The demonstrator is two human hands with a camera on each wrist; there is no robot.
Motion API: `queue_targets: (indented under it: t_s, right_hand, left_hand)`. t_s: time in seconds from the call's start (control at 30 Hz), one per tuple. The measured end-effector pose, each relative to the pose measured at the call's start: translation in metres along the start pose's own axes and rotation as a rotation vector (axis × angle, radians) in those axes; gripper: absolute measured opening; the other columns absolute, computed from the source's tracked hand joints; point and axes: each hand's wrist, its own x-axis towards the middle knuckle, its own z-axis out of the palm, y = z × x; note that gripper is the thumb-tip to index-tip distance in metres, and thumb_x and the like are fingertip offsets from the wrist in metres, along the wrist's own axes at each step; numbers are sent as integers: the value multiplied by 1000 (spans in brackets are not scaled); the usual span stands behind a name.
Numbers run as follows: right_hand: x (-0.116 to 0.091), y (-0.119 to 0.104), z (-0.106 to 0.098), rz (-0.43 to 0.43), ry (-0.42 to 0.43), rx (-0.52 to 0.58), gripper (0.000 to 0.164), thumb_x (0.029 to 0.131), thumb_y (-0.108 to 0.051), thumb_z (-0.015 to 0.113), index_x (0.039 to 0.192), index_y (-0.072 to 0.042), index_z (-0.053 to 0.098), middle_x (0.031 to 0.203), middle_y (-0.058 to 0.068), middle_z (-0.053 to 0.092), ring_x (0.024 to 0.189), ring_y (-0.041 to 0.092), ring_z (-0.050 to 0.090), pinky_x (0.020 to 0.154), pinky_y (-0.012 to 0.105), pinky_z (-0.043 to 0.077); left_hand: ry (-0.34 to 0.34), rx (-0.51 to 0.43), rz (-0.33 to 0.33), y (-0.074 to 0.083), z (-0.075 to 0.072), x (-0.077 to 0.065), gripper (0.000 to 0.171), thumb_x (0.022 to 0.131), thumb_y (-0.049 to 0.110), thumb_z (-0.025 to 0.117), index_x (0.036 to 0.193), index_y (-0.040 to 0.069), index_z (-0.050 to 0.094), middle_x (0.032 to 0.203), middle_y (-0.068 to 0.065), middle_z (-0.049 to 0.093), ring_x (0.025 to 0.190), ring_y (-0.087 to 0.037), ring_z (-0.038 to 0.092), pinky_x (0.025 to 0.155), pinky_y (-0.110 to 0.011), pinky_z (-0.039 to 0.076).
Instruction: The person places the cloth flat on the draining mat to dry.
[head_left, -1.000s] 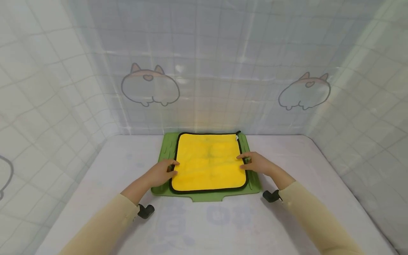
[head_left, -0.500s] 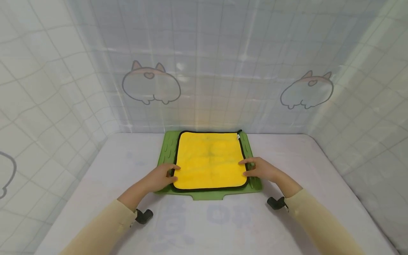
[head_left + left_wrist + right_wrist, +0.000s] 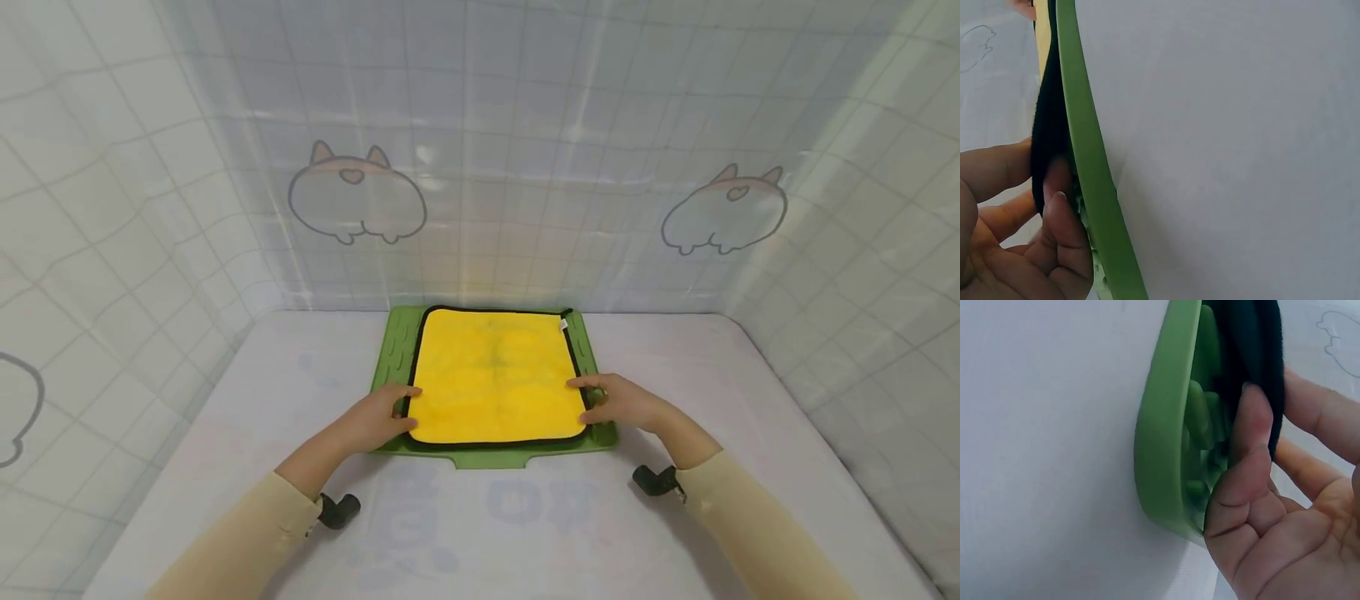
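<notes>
In the head view a yellow cloth (image 3: 487, 375) with black edging lies spread over a green drain tray (image 3: 491, 459). My left hand (image 3: 375, 418) holds the cloth's left edge near the front corner. At the right edge, my right hand (image 3: 628, 403) does the same. The left wrist view has the black edging (image 3: 1054, 100) pinched between the digits of that hand, just above the tray's rim (image 3: 1088, 137). In the right wrist view the right hand (image 3: 1297, 506) pinches the dark edging (image 3: 1277, 337), which stands above the tray's ridged surface (image 3: 1197, 412).
The tray stands on a pale tablecloth (image 3: 502, 542) against a tiled-pattern back curtain (image 3: 525, 167). Similar curtains enclose the left side (image 3: 112, 208) and right side (image 3: 885, 250). A black wrist-mounted piece (image 3: 341, 510) juts from the left cuff, another (image 3: 654, 481) from the right cuff.
Both hands have slid along the cloth's side edges toward the near corners. The right hand has also shifted slightly to the right. The cloth remains spread over the tray.
</notes>
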Motion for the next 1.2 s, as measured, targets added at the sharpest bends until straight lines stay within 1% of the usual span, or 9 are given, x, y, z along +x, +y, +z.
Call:
queue_targets:
  t_s: [0.17,0.23,0.4,0.5,0.63,0.83,0.93,1.07,1.2]
  right_hand:
    - [-3,1,3,8,-20,-20,67,86,-13,80,146,-6,51,152,24,40,85,24,56,72,34,51]
    - [-4,1,5,8,-15,-61,68,86,-12,80,147,-6,50,151,25,40,75,21,54,68,34,50]
    - [-6,-2,10,0,-1,-156,69,86,-11,80,147,-4,49,149,28,42,77,21,57,67,34,52]
    - [-8,-3,11,0,18,-210,70,84,-11,82,146,-5,50,141,26,49,91,26,60,70,34,53]
    - [-10,-3,12,-11,41,-283,72,81,-11,84,145,-5,52,129,19,56,110,30,56,77,36,54]
    - [-15,-1,9,-39,62,-331,63,86,-16,81,142,-4,54,120,17,56,90,21,57,72,34,51]
    - [-15,-5,9,-77,107,-358,53,92,-20,75,139,-5,57,116,16,56,82,20,54,69,34,50]
    - [-11,-15,15,-173,178,-414,46,95,-21,71,137,-5,60,127,18,57,105,31,59,88,47,52]
    - [0,-23,26,-261,155,-494,50,96,-24,70,141,-7,57,145,22,49,133,41,45,108,58,39]
  left_hand:
    - [-5,53,10,3,3,-2,54,93,14,73,142,1,53,142,-24,48,80,-18,54,74,-35,50]
    - [2,82,15,4,4,-3,54,92,14,74,141,0,54,141,-24,49,90,-22,58,82,-39,52]
    - [8,132,6,8,8,-5,56,91,15,75,141,-1,54,141,-26,46,106,-29,59,94,-48,51]
    - [4,148,-9,8,9,-5,59,92,17,75,143,0,52,145,-28,41,93,-22,60,89,-44,54]
    - [-5,145,-14,5,8,-5,61,91,19,76,144,-1,51,151,-28,36,88,-16,60,80,-37,55]
    - [-23,141,-8,4,3,-10,62,90,18,77,143,-1,51,152,-27,36,88,-14,60,74,-32,54]
    - [-3,175,16,8,0,-10,61,91,18,76,143,-1,52,151,-26,39,106,-27,61,89,-43,53]
    - [43,235,77,16,0,-6,60,92,24,75,143,2,53,150,-24,42,135,-45,42,109,-59,37]
    - [38,291,138,19,4,1,64,92,32,75,145,6,52,153,-24,39,138,-51,33,110,-66,30]
